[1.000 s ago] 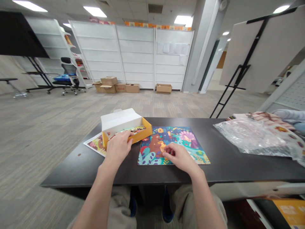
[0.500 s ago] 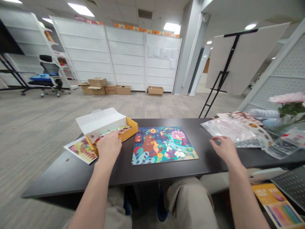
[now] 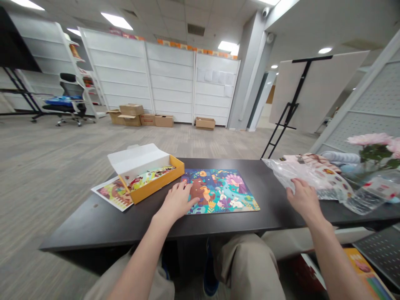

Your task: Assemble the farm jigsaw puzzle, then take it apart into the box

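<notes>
A colourful picture board with a bear and white rabbits lies flat on the dark table. My left hand rests over its left edge, fingers apart, holding nothing. To the left stands an open yellow box with its white lid raised and colourful pieces inside. A printed picture sheet lies partly beneath the box. On the right, my right hand touches the near left part of a clear plastic bag; whether its fingers grip the plastic is hard to make out.
Beyond the bag are striped rolled cloths, a clear plastic bottle and pink flowers. A black easel stands behind the table. Below the right edge is an orange box.
My left hand has left the yellow box and moved right onto the picture board. My right hand has moved right to the plastic bag. The view has shifted slightly.
</notes>
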A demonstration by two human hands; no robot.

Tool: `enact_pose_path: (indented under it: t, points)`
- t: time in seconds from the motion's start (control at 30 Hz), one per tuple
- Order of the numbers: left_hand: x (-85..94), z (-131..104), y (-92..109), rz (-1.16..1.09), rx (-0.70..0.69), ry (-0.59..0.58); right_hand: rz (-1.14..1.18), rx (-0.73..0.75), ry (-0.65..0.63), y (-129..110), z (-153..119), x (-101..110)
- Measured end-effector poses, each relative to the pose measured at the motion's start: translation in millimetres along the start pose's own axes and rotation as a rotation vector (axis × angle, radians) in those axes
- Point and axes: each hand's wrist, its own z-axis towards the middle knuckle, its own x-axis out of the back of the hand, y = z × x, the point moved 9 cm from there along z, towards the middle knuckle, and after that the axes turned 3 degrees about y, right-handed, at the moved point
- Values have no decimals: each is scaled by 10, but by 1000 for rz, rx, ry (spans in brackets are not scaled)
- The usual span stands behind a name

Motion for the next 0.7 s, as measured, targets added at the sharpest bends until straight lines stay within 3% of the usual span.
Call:
enact_pose_path:
  t: [0.13,0.23,0.47,0.6,0.7]
  points:
    - [-138,6,-16,-50,37,-55,205,-4,185,-598,156,475]
    - [-96,14,-6,-76,33,-47,372,19,187,-1142,292,679]
    - [-73,-23,230,-151,70,-18,566,131,-175,-2252,515,592]
    - [-103,13,343,-186,43,-17,680,224,-239,-2662,480,547]
    - [-41,88,251,-295,70,13,834,302,-271,-2958,325,489]
